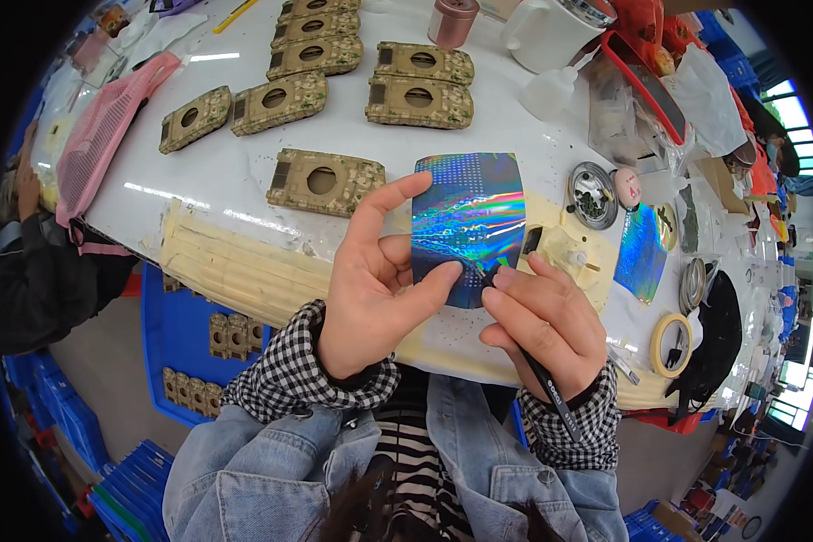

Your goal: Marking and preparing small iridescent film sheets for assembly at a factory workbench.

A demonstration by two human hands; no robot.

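Note:
A shiny holographic sticker sheet (468, 203) is held up over the table edge by my left hand (370, 271). My thumb presses its lower front while the index finger reaches along its left edge. My right hand (551, 321) pinches slim black tweezers (547, 384). Their tips meet the lower right part of the sheet; whether they grip a piece of it is too small to tell. Closest to the sheet on the left lies a camouflage model tank hull (352, 185) with a round hole in its top. Several similar hulls (420, 101) stand farther back.
At the right are a metal dish (593, 194) with dark bits, another holographic sheet (640, 253), a tape roll (672, 345) and a white squeeze bottle (548, 93). A white mug (551, 36) stands behind. A pink basket (113, 135) and a blue tray (176, 348) are leftward.

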